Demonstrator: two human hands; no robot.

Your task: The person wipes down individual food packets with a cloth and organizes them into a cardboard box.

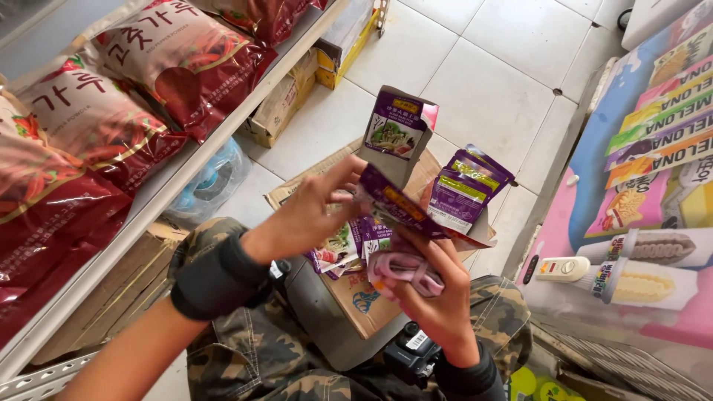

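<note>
Red bags of pepper powder (141,74) are stacked on a white metal shelf (160,194) along the left side, with flattened cardboard (111,297) stored beneath it. Just right of the shelf, the left hand (316,212) is seen with a dark cuff at the wrist; its fingers are curled and pinch the near edge of a purple sauce packet (397,208). More purple sauce packets (464,186) are fanned upward between the two hands, one (399,130) standing tallest above the others. Below them an open cardboard box (356,297) rests on the person's lap, with several packets (345,249) lying loose inside. The right hand (427,293) is closed around the base of the fan, together with a pale pink looped band (405,267).

As a judgement, the fan appears loosely gripped: a packet could slip out and drop to the white tiled floor (475,82) if the pinch shifts. The pink band could also snag on a packet corner. At far right, a freezer chest (639,223) decorated with ice cream pictures is seen.
</note>
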